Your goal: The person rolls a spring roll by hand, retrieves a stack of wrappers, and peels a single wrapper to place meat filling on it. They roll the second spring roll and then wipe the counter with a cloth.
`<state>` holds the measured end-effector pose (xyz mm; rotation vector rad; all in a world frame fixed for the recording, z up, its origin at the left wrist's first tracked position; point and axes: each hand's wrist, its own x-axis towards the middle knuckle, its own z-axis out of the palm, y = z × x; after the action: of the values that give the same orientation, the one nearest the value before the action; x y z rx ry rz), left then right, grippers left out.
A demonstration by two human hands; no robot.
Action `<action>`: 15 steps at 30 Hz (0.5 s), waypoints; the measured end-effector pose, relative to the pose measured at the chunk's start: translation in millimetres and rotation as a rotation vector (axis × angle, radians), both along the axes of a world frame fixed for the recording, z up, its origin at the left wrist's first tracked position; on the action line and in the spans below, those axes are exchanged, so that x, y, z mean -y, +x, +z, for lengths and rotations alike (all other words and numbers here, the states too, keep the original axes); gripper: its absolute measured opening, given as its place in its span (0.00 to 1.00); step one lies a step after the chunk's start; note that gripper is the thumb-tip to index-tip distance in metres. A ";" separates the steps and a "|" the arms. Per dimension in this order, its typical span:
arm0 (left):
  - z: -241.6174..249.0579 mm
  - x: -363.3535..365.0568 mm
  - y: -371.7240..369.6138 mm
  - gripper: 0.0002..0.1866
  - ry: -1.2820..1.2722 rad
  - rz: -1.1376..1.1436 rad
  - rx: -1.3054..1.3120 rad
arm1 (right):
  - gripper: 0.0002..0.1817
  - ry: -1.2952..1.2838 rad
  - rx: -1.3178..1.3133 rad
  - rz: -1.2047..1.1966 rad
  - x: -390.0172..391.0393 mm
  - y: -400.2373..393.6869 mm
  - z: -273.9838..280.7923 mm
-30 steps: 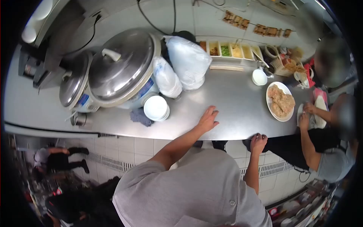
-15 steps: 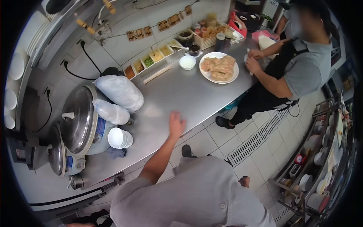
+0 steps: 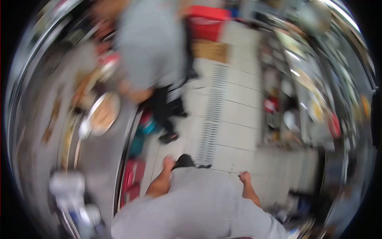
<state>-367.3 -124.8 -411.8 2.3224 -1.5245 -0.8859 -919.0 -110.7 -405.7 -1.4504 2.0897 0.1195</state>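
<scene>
My left hand hangs at my left side over the floor, apart from the steel counter. At my right side, also above the tiles, is my right hand. Both hands are small and smeared by motion, so their fingers cannot be made out; no object shows in either. On the counter to my left is a white plate with a pale, pinkish food on it. White plastic bags and a stack of white cups stand nearer, blurred.
A person in a grey shirt stands ahead at the counter. A floor drain grate runs forward along the tiles. Shelves with dishes line the right. A red box sits at the far end.
My view has swung right, from the counter toward the aisle. My left hand, earlier spread over the counter, is now down at my side. The counter has shifted to the left.
</scene>
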 end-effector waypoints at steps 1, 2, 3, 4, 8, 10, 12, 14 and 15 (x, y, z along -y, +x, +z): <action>-6.8 -0.1 14.8 0.14 0.160 -0.309 0.213 | 0.15 -0.097 -0.061 -0.157 -2.7 1.2 7.2; -18.6 -0.7 26.5 0.12 0.240 -0.304 0.127 | 0.16 -0.087 -0.009 -0.197 0.4 0.8 22.8; -11.0 -0.3 33.3 0.10 0.067 -0.649 0.363 | 0.17 -0.081 0.052 -0.219 -0.7 -2.2 37.2; 10.6 5.8 27.6 0.11 -0.030 -0.441 0.242 | 0.17 -0.100 0.051 -0.358 -2.2 -3.2 40.5; 5.2 89.3 11.9 0.10 0.217 -0.058 0.137 | 0.13 0.024 0.039 -0.573 -7.7 9.7 24.1; -4.3 155.6 10.2 0.13 0.289 -0.155 -0.079 | 0.13 0.045 0.034 -0.541 -9.3 18.6 15.8; -0.9 226.6 22.1 0.12 0.297 -0.353 -0.097 | 0.16 0.240 0.196 -0.585 -9.9 27.8 18.5; 4.8 327.3 -22.8 0.12 0.310 -0.546 -0.127 | 0.16 0.143 0.301 -0.541 -21.9 43.9 -2.5; 11.5 388.7 -50.1 0.10 -0.117 -0.555 -0.253 | 0.16 0.038 0.389 -0.483 -17.2 43.2 -8.5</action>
<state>-417.4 -513.6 -400.3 1.6456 -2.0687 -1.1206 -875.8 -93.5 -414.2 -0.8289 2.0264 -0.2884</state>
